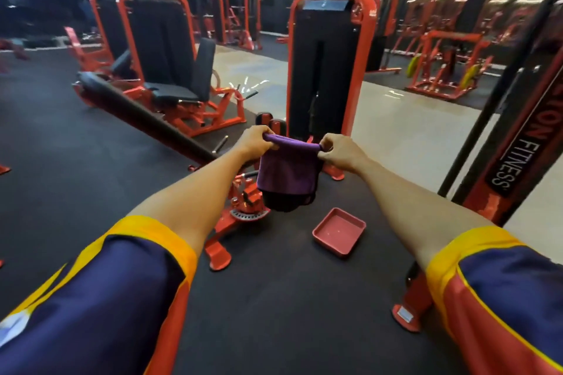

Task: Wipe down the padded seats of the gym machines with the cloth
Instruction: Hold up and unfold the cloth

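Observation:
A purple cloth (288,169) hangs in the air in front of me, stretched between both hands. My left hand (254,143) pinches its upper left corner and my right hand (339,151) pinches its upper right corner. Just below and behind the cloth shows the dark edge of a black padded seat (283,202) on a red machine; the cloth hides most of it. Further off at the left stands another red machine with a black padded seat (172,91) and an upright black backrest (204,65).
A shallow red tray (339,231) lies on the black rubber floor right of the near machine. A tall red weight-stack tower (327,67) rises straight ahead. A black and red upright post (515,143) stands at the right. Red machine feet (217,257) lie close below.

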`<action>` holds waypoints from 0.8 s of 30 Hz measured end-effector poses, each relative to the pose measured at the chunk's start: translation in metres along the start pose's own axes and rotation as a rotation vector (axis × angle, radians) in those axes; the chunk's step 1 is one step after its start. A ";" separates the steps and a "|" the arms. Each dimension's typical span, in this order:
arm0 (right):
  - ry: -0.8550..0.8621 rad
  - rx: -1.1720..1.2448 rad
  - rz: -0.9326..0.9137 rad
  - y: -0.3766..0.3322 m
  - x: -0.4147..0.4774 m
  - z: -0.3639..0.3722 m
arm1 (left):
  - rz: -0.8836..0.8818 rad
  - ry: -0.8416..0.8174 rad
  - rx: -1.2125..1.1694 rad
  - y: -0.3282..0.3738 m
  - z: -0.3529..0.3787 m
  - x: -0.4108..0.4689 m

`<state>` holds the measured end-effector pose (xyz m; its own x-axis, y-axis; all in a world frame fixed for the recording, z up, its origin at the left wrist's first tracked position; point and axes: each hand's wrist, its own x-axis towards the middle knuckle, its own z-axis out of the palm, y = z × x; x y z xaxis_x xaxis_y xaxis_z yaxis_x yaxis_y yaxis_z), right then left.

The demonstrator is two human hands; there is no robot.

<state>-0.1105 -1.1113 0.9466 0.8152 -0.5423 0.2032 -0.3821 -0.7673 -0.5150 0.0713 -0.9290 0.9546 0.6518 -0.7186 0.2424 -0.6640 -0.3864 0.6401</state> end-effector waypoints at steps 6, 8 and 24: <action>0.108 -0.002 0.129 0.011 0.073 -0.006 | 0.132 -0.093 -0.011 -0.009 0.008 0.107; 0.155 0.012 0.157 0.014 0.090 -0.006 | 0.154 -0.108 -0.043 -0.013 0.014 0.135; 0.108 0.033 0.420 0.182 0.233 0.069 | 0.223 -0.395 -0.142 -0.063 0.189 0.344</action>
<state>0.0401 -1.3540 0.8430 0.5411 -0.8391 0.0555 -0.6555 -0.4622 -0.5972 0.2684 -1.2617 0.8597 0.2920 -0.9504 0.1073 -0.6976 -0.1349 0.7037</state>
